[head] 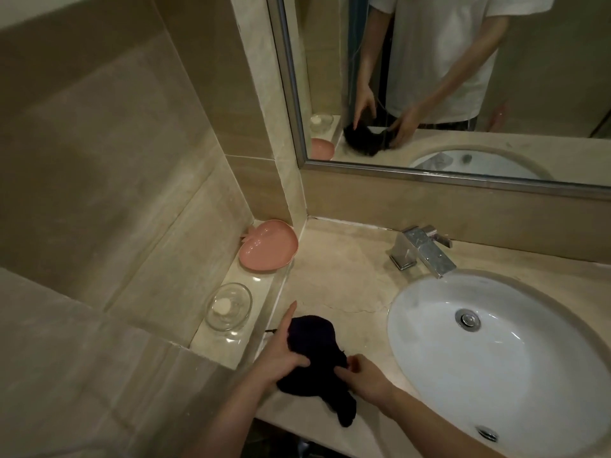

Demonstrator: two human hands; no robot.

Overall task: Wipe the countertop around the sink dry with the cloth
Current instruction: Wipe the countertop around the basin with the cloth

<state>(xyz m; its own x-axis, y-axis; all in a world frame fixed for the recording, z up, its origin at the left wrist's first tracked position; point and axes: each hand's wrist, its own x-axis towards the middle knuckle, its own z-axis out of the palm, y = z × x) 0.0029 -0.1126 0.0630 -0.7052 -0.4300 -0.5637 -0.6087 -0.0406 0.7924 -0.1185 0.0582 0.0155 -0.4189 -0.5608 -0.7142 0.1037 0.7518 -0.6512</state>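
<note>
A dark, crumpled cloth [314, 355] lies on the beige stone countertop [344, 279], left of the white oval sink [496, 352]. My left hand [281, 352] lies along the cloth's left side, index finger stretched forward, thumb pressing on top of the cloth. My right hand [363, 375] pinches the cloth's right edge with curled fingers. One end of the cloth hangs toward the counter's front edge.
A chrome faucet [423, 249] stands behind the sink. On a raised ledge at the left sit a pink heart-shaped dish [267, 246] and a glass bowl [228, 309] with a small white piece inside. A framed mirror [463, 94] hangs above the counter.
</note>
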